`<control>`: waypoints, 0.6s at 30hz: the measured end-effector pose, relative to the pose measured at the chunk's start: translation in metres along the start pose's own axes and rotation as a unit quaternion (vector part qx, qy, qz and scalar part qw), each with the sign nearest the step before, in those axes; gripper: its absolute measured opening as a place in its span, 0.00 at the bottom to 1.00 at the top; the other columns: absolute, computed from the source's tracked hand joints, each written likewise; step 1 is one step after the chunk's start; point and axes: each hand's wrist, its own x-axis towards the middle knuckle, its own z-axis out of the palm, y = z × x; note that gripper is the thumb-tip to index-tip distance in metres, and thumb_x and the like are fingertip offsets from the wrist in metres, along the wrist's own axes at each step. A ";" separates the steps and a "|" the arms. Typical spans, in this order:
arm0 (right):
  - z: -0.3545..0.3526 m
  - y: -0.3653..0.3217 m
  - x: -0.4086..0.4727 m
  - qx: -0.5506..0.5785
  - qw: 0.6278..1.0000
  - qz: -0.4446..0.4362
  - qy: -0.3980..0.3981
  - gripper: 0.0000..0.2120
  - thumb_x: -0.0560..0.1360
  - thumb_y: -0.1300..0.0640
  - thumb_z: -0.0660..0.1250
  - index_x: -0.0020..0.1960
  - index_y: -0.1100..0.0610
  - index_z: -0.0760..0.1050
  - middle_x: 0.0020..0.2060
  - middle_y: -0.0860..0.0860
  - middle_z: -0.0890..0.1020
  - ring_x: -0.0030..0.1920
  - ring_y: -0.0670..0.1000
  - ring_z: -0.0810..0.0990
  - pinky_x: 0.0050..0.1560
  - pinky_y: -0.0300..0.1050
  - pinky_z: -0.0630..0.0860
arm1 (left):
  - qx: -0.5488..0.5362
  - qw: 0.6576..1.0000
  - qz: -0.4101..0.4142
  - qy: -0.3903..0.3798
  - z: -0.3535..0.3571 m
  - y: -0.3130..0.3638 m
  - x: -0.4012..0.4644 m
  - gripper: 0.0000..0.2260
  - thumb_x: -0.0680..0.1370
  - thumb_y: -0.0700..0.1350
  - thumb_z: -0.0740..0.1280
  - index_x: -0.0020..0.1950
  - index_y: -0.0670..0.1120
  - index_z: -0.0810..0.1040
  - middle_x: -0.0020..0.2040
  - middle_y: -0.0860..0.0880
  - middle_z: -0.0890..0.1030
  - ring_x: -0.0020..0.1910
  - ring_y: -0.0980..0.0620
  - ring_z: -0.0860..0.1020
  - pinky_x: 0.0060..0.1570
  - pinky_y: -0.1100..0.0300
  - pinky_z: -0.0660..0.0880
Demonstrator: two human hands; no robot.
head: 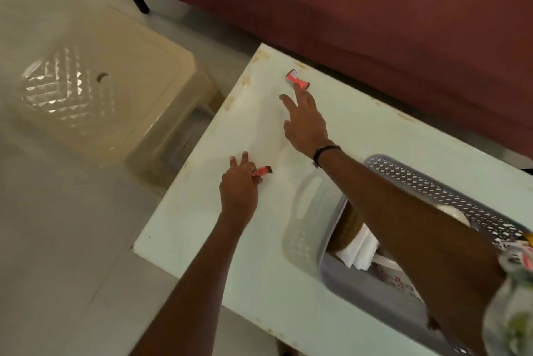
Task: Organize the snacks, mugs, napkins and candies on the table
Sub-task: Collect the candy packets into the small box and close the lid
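Left hand (239, 188) pinching one red wrapped candy (262, 172) low on the worktop (375, 136); right hand (304, 120), fingers spread, touching another red candy (298, 79) near the far edge. Light, crinkly, probably slippery: best pinched mid-wrapper.

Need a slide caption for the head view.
Left hand pinches a red candy wrapper; right hand touches another red wrapped candy.

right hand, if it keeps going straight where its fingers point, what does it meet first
Most likely the red candy wrapper lying on the table: the right hand reaches toward it, fingertips at or just short of it; contact is unclear.
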 end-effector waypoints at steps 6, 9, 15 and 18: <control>0.017 0.023 0.049 -0.047 0.998 0.023 -0.030 0.28 0.77 0.62 0.57 0.75 0.55 0.53 0.76 0.58 0.54 0.76 0.60 0.52 0.75 0.52 0.56 | -0.004 0.999 -0.006 -0.031 -0.008 -0.005 0.007 0.22 0.79 0.44 0.62 0.72 0.44 0.64 0.71 0.40 0.68 0.74 0.44 0.61 0.67 0.51 0.63; 0.013 0.017 0.034 -0.006 1.000 0.025 0.011 0.26 0.77 0.66 0.56 0.74 0.59 0.59 0.70 0.58 0.67 0.68 0.58 0.65 0.67 0.48 0.67 | 0.001 0.999 0.004 -0.034 -0.010 -0.005 0.005 0.19 0.79 0.43 0.62 0.69 0.44 0.68 0.72 0.43 0.68 0.74 0.45 0.61 0.65 0.52 0.66; 0.021 -0.004 -0.057 0.012 0.998 -0.026 0.054 0.17 0.71 0.71 0.63 0.59 0.62 0.76 0.46 0.60 0.79 0.47 0.61 0.77 0.37 0.50 0.78 | 0.027 0.998 0.021 -0.048 -0.014 -0.011 0.015 0.17 0.78 0.44 0.63 0.66 0.44 0.72 0.72 0.46 0.68 0.72 0.44 0.64 0.64 0.51 0.66; 0.013 -0.014 -0.095 0.125 0.992 0.021 0.008 0.11 0.72 0.66 0.63 0.52 0.59 0.80 0.45 0.58 0.81 0.47 0.58 0.78 0.47 0.50 0.76 | 0.022 0.999 0.034 -0.036 -0.020 -0.015 0.012 0.19 0.79 0.45 0.61 0.70 0.44 0.69 0.69 0.41 0.72 0.69 0.40 0.68 0.63 0.49 0.66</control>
